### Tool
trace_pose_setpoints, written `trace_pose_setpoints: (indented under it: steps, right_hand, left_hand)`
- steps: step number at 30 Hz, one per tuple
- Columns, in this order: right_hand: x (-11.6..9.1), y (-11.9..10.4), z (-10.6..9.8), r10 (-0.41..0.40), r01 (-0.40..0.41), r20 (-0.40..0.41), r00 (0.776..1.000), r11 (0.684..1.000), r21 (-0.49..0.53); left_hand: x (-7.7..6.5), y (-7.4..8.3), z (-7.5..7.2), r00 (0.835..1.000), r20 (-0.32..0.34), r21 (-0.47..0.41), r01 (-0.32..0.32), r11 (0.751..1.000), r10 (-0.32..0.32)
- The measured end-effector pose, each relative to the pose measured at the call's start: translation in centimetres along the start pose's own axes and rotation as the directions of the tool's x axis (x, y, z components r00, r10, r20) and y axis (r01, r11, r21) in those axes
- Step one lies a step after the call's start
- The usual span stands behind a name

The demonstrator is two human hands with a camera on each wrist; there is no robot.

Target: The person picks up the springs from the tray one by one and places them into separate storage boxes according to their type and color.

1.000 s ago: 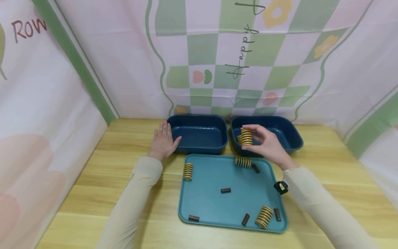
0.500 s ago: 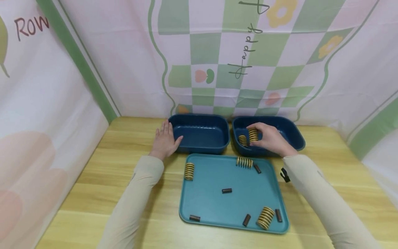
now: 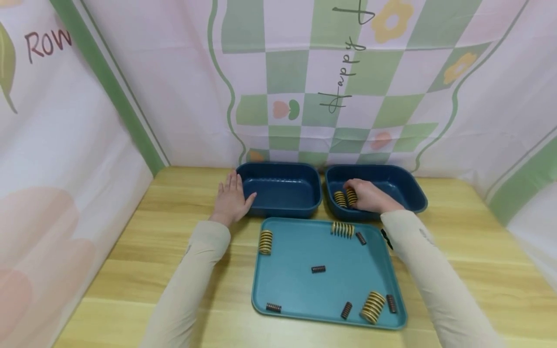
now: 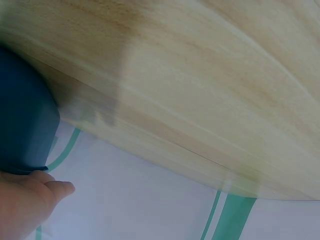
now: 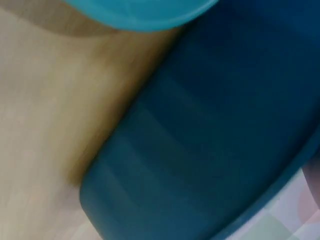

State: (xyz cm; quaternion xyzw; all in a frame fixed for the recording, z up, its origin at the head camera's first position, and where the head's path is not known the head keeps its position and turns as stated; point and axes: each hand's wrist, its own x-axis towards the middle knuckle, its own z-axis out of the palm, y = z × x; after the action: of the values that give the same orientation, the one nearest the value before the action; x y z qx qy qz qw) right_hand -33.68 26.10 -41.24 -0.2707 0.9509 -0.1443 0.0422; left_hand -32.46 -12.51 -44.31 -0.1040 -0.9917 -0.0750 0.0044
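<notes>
Inside the right blue bin point(image 3: 404, 186), my right hand point(image 3: 370, 195) holds a gold-and-black coil spring point(image 3: 351, 197) between thumb and fingers. Another large spring point(image 3: 340, 199) stands just left of it in the same bin. My left hand point(image 3: 230, 200) lies with straight fingers against the left side of the left blue bin point(image 3: 280, 212); the left wrist view shows its fingertips point(image 4: 60, 189) at that bin's rim. The teal tray point(image 3: 300, 290) in front bears large gold springs, one point(image 3: 266, 242) at its left edge, and several small dark springs, one point(image 3: 318, 269) near the middle.
Both bins stand side by side at the back of the wooden table point(image 3: 126, 270), before a patterned curtain point(image 3: 287, 72). The tray lies close in front of them. Another curtain point(image 3: 52, 159) hangs along the left side.
My right hand has lowered the large spring into the right bin and set it down beside the other one. The left hand stays by the left bin.
</notes>
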Motion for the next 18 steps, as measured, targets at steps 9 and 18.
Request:
trace_pose_setpoints:
  steps: [9,18]
  right_hand:
    - [0.33,0.81,0.68,0.01,-0.01,0.018,1.0,1.0,0.005]
    - [0.82,0.77,0.74,0.011,-0.012,0.039,0.999,0.999,0.03]
  left_hand:
    - [0.0,-0.07,0.15,1.0,0.002,0.0,-0.002,1.0,0.002]
    - [-0.02,0.05,-0.04,1.0,0.003,-0.004,0.0,1.0,0.0]
